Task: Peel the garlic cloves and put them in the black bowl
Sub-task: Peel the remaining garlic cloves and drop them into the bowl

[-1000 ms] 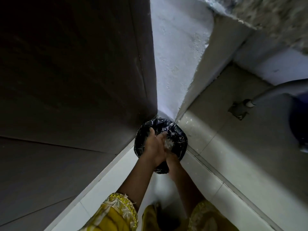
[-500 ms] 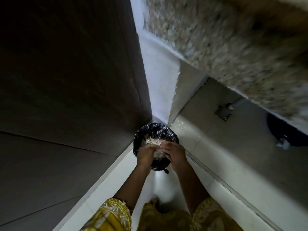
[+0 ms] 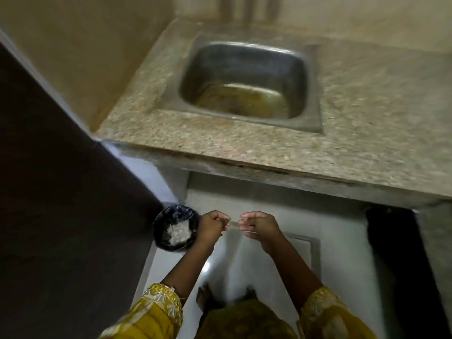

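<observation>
Pale papery skins sit in the round black-lined bin at left while the left hand and right hand pinch a thin pale shred, so peeling looks nearly done.

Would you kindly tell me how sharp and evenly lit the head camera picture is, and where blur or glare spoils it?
Head view: motion blur smears the granite counter and steel sink; the left hand and right hand are sharper, though the thin scrap they pinch is faint; the dark panel on the left is nearly black; a glare spot sits on the white floor.
</observation>
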